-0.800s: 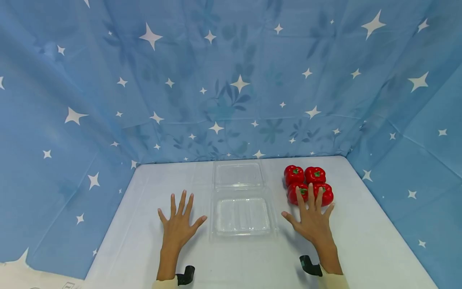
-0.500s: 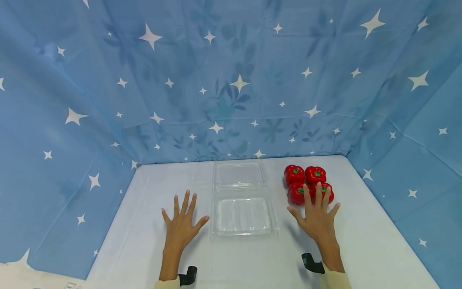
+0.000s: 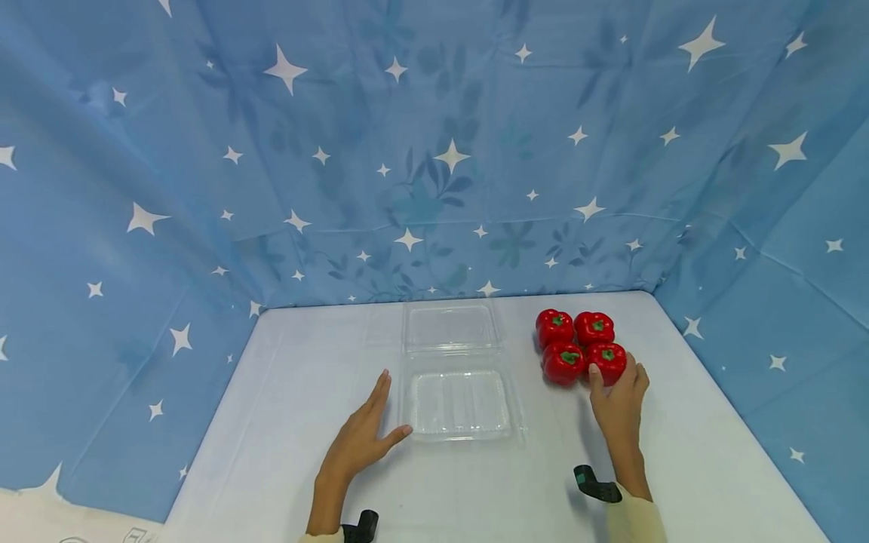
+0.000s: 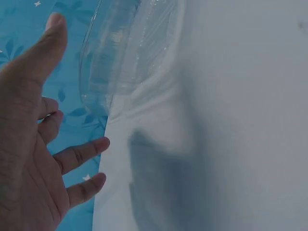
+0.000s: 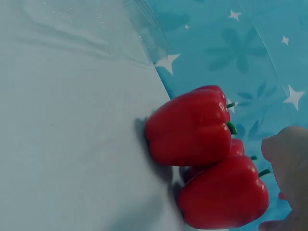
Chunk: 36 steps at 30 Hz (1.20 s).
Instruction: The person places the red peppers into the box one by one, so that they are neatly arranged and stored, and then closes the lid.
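A group of several red bell peppers stands at the right of the table; the front right bell pepper point(image 3: 606, 362) is nearest my right hand point(image 3: 619, 403). That hand reaches over it, thumb at its left front and fingers along its right side in the head view. In the right wrist view, a gap shows between the thumb point(image 5: 288, 154) and the closest bell pepper point(image 5: 225, 192). My left hand point(image 3: 358, 441) hovers beside a clear plastic clamshell container point(image 3: 519, 418), fingers extended and thumb pointing toward its lower left corner. The left wrist view shows this hand point(image 4: 33, 159) holding nothing.
The clamshell lies open mid-table, its lid point(image 3: 450, 328) toward the back. Other bell peppers point(image 3: 563, 363) sit close against the front right one. A blue star-patterned curtain point(image 3: 434, 151) rises behind and beside the white table point(image 3: 462, 490).
My right hand has turned and moved right, from spread above the peppers to around the front right one. My left hand has shifted right toward the container, its fingers drawn together.
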Available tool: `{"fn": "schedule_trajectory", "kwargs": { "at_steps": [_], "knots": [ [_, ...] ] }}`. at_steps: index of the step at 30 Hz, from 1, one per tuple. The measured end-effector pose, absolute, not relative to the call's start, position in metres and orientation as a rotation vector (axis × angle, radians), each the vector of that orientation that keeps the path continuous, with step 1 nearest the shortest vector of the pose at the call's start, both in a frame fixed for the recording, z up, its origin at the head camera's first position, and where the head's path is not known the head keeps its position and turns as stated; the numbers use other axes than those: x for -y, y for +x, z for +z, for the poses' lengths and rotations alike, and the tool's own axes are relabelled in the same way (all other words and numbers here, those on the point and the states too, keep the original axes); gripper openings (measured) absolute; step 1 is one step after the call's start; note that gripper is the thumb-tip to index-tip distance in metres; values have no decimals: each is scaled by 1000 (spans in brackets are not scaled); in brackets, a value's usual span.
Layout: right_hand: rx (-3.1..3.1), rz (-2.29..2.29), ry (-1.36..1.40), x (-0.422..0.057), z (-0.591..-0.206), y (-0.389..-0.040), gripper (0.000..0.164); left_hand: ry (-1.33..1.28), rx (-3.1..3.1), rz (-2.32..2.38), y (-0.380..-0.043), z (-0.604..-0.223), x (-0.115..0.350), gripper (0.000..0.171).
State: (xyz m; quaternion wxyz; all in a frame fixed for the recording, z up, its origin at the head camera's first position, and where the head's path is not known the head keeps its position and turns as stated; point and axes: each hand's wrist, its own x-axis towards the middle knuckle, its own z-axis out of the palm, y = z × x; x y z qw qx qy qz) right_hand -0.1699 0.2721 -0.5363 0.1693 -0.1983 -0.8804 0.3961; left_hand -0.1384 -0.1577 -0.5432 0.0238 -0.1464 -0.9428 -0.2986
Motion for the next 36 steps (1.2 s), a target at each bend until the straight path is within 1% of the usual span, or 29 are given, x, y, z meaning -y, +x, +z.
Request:
{"fn": "schedule_trajectory", "kwargs": {
  "at_steps": [6, 13, 26, 36],
  "knots": [
    [2453, 1197, -652, -281, -541, -174, 77, -422, 2937, -1083, -133, -554, 149, 98],
    [2453, 1215, -632, -285, -543, -182, 77, -405, 2838, -1307, -132, -564, 136, 103],
    [2404, 1310, -666, -285, -548, -189, 77, -411, 2710, -1403, -129, -578, 125, 106],
    [2262, 1425, -803, -286, -550, -188, 79, -403, 2706, -1459, -131, -578, 123, 107]
  ]
}}
